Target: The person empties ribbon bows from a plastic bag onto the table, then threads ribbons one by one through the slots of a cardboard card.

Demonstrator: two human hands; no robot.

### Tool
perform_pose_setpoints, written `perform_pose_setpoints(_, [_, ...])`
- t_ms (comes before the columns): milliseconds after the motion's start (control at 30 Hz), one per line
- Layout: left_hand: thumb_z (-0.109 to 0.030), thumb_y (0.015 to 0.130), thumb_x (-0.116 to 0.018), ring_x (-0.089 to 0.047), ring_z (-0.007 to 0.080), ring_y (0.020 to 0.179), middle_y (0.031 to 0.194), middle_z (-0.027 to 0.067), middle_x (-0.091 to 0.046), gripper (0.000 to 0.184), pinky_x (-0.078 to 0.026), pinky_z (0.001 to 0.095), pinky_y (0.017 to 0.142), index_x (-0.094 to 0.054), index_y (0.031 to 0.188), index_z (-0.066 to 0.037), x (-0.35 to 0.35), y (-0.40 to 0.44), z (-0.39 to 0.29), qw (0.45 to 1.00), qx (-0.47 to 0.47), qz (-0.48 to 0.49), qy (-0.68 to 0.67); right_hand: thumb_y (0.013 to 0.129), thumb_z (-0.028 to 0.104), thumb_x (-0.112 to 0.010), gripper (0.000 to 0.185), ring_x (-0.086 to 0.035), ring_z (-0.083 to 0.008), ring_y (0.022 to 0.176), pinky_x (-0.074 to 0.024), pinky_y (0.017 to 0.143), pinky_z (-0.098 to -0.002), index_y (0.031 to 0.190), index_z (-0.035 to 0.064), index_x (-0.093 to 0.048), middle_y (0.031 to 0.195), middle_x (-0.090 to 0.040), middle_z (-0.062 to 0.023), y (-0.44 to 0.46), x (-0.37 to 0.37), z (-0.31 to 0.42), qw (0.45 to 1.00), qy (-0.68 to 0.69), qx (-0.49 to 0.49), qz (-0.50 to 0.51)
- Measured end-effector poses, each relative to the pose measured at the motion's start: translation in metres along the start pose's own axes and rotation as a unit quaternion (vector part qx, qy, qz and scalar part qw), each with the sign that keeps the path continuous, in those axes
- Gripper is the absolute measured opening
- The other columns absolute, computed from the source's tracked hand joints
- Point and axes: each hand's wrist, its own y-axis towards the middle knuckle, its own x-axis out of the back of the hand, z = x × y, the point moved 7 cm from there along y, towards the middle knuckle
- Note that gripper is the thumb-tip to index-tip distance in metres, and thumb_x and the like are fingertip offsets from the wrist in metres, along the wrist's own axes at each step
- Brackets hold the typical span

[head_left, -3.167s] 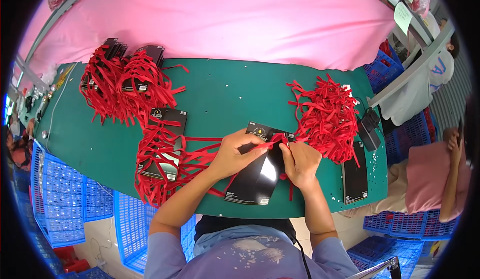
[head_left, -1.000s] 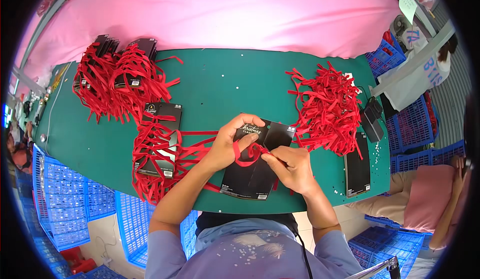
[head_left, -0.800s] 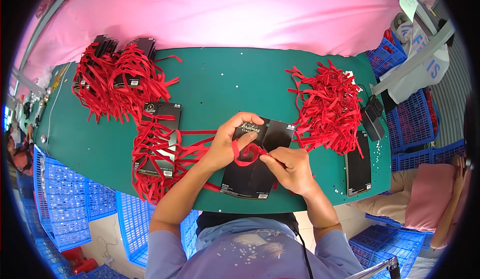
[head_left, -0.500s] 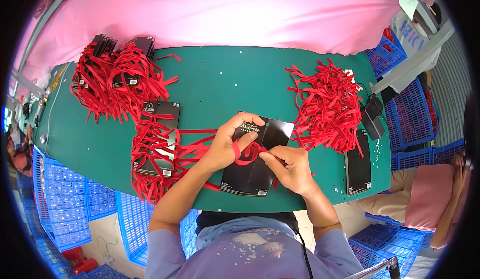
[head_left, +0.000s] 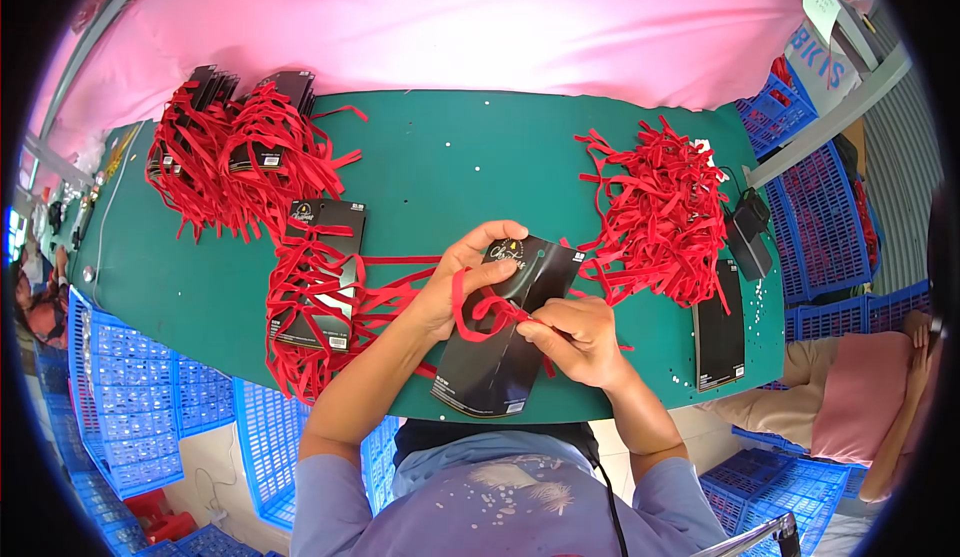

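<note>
My left hand (head_left: 462,282) grips a black printed backing card (head_left: 480,375) by its upper left side, thumb across the front. The card is tilted, its top leaning right. A red ribbon bow (head_left: 487,323) lies looped over the card's face. My right hand (head_left: 575,337) pinches the ribbon near the card's right edge; the fingertips partly hide it. Left of my hands, a stack of black cards with red bows (head_left: 318,287) lies on the green table (head_left: 420,192), and ribbon tails stretch from it toward my left wrist.
Finished-looking carded bows (head_left: 250,147) are piled at the back left. A heap of loose red ribbon bows (head_left: 660,212) lies at the right, beside bare black cards (head_left: 720,332) and a black device (head_left: 750,232). Blue crates (head_left: 125,397) surround the table; a seated person (head_left: 860,387) is at the right.
The card has tilted clockwise, its lower end swinging left and toward me. My right hand has stayed close to the same spot, pinching the ribbon.
</note>
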Motion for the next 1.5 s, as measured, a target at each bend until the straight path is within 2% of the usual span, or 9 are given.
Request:
perform_pose_setpoints(100, [0.002,0.088,-0.068,-0.058,0.0078,0.101,0.115,0.0014,-0.057,0.039,-0.051,0.0245,0.086,-0.055,0.124,-0.008,-0.007,-0.002,-0.017,0.987,-0.087,0.010,0.134,0.088,0.006,-0.071,0.017,-0.046,-0.0134,0.047,-0.0331,0.044,-0.0308,0.074,-0.0003,-0.064,0.058,-0.052,-0.0060,-0.002,0.006,-0.003,1.000,0.020,-0.018,-0.014])
perform_pose_setpoints(200, [0.002,0.087,-0.069,-0.057,0.0071,0.100,0.114,0.0005,-0.056,0.039,-0.050,0.0235,0.087,-0.056,0.123,-0.008,-0.006,-0.003,-0.022,0.980,-0.102,0.002,0.169,0.088,0.001,-0.069,0.015,-0.047,-0.0080,0.048,-0.0336,0.044,-0.0273,0.073,-0.0016,-0.066,0.058,-0.057,-0.0044,-0.001,0.011,-0.006,0.998,0.010,-0.051,-0.035])
perform_pose_setpoints(300, [0.001,0.085,-0.070,-0.055,0.0059,0.095,0.109,-0.0021,-0.056,0.040,-0.047,0.0232,0.083,-0.056,0.121,-0.008,-0.006,-0.003,-0.025,0.957,-0.130,-0.017,0.257,0.086,0.001,-0.070,0.015,-0.047,-0.0079,0.048,-0.0336,0.044,-0.0274,0.073,-0.0017,-0.066,0.058,-0.057,-0.0042,-0.003,0.009,-0.010,0.998,-0.006,-0.059,-0.036])
perform_pose_setpoints(600, [0.002,0.086,-0.068,-0.055,0.0072,0.100,0.111,-0.0001,-0.057,0.035,-0.047,0.0242,0.087,-0.058,0.119,-0.006,-0.013,-0.007,-0.030,0.937,-0.138,0.004,0.320,0.088,0.005,-0.071,0.022,-0.039,-0.0127,0.046,-0.0305,0.044,-0.0320,0.071,-0.0004,-0.059,0.056,-0.048,-0.0054,-0.001,0.006,-0.004,0.996,-0.058,-0.048,-0.046])
perform_pose_setpoints(800, [0.007,0.088,-0.061,-0.057,0.0131,0.108,0.115,0.0043,-0.060,0.034,-0.045,0.0299,0.096,-0.059,0.120,-0.004,-0.029,-0.013,-0.035,0.851,-0.215,0.043,0.477,0.091,0.006,-0.069,0.026,-0.036,-0.0134,0.047,-0.0295,0.045,-0.0320,0.070,-0.0013,-0.055,0.056,-0.045,-0.0064,-0.003,0.004,-0.009,0.994,-0.064,-0.079,-0.028])
perform_pose_setpoints(900, [0.006,0.088,-0.061,-0.056,0.0133,0.109,0.116,0.0040,-0.059,0.035,-0.044,0.0299,0.097,-0.057,0.121,-0.005,-0.027,-0.012,-0.030,0.869,-0.176,0.057,0.458,0.091,0.007,-0.068,0.025,-0.038,-0.0134,0.047,-0.0299,0.045,-0.0316,0.070,-0.0010,-0.057,0.056,-0.046,-0.0061,-0.003,0.005,-0.018,0.986,0.055,-0.159,0.010])
perform_pose_setpoints(1000, [0.004,0.089,-0.063,-0.055,0.0131,0.108,0.117,0.0027,-0.057,0.039,-0.044,0.0293,0.096,-0.054,0.125,-0.006,-0.023,-0.011,-0.030,0.906,-0.162,0.046,0.388,0.089,0.008,-0.071,0.023,-0.042,-0.0125,0.047,-0.0306,0.045,-0.0315,0.071,-0.0002,-0.059,0.056,-0.047,-0.0053,-0.003,0.010,-0.022,0.980,0.118,-0.163,-0.002])
perform_pose_setpoints(1133, [-0.001,0.088,-0.067,-0.053,0.0084,0.104,0.117,-0.0005,-0.052,0.045,-0.045,0.0252,0.091,-0.050,0.129,-0.008,-0.012,-0.008,-0.028,0.954,-0.123,0.036,0.272,0.085,0.008,-0.074,0.021,-0.045,-0.0142,0.046,-0.0315,0.045,-0.0328,0.071,0.0019,-0.061,0.055,-0.049,-0.0041,0.003,0.011,-0.002,1.000,0.000,-0.015,0.028])
perform_pose_setpoints(1500, [-0.001,0.089,-0.067,-0.052,0.0068,0.103,0.117,-0.0003,-0.052,0.043,-0.046,0.0238,0.089,-0.050,0.128,-0.008,-0.012,-0.008,-0.030,0.949,-0.131,0.032,0.284,0.085,0.009,-0.074,0.020,-0.045,-0.0184,0.045,-0.0307,0.044,-0.0351,0.071,0.0017,-0.061,0.055,-0.046,-0.0058,0.003,0.011,0.002,0.999,-0.049,0.016,0.002])
